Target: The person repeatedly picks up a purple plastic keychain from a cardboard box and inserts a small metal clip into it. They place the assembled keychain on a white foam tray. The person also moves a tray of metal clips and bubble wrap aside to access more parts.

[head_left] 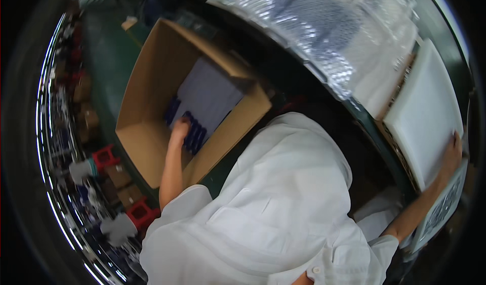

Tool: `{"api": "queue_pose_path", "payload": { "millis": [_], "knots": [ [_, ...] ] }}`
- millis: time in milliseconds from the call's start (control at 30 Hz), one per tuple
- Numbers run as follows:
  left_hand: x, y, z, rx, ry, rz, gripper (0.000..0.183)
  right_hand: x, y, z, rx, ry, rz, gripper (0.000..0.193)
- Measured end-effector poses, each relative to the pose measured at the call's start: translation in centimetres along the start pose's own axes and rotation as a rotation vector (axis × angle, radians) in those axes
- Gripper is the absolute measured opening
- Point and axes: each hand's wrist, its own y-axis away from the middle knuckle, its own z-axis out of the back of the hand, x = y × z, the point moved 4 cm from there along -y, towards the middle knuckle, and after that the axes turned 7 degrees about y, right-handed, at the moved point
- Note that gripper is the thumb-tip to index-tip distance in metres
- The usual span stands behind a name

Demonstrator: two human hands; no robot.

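Head view: a white shirt (283, 178) fills the near middle, between the person's two arms.
Left hand (180, 128): reaches down inside the box, fingers curled; whether they grip anything cannot be told.
Blue pieces (196, 137): in the box, right at the left hand's fingertips, with some on either side; dark blue, rounded and longish, packed close in a row, their detail blurred.
Pale sheet (210, 90): flat and greyish lavender, beyond the left hand, beside the blue pieces.
Cardboard box (144, 90): brown, open-topped, tall-walled, around both.
Right hand (454, 146): on the far right, at the outer edge of the white slab; how tightly it grips cannot be told.
White slab (425, 113): thick, smooth, pale, left of the right hand's fingers.
Clear plastic wrap (324, 27): shiny and ribbed, beyond the slab.
Red stools (105, 157): further off, to the left.
Green floor (104, 52): stretches behind the box.
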Motion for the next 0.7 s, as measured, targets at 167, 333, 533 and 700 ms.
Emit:
{"api": "queue_pose_path", "payload": {
  "millis": [167,333,533,700],
  "knots": [
    [11.4,5.8,2.4,-0.104,-0.71,0.343,0.042,1.8,1.7,2.2,0.076,-0.079,0.057,0.039],
    [13.2,-1.2,3.3,-0.292,-0.435,0.132,0.042,2.6,3.8,1.6,0.051,-0.268,-0.031,0.041],
    [15.3,-12.4,0.2,-0.042,-0.109,0.221,0.047,1.5,2.7,3.2,-0.03,0.064,-0.141,0.053],
    [17.1,-17.0,-0.3,0.098,-0.314,-0.119,0.057,1.1,3.7,2.4,0.202,-0.046,-0.268,0.054]
  ]
}}
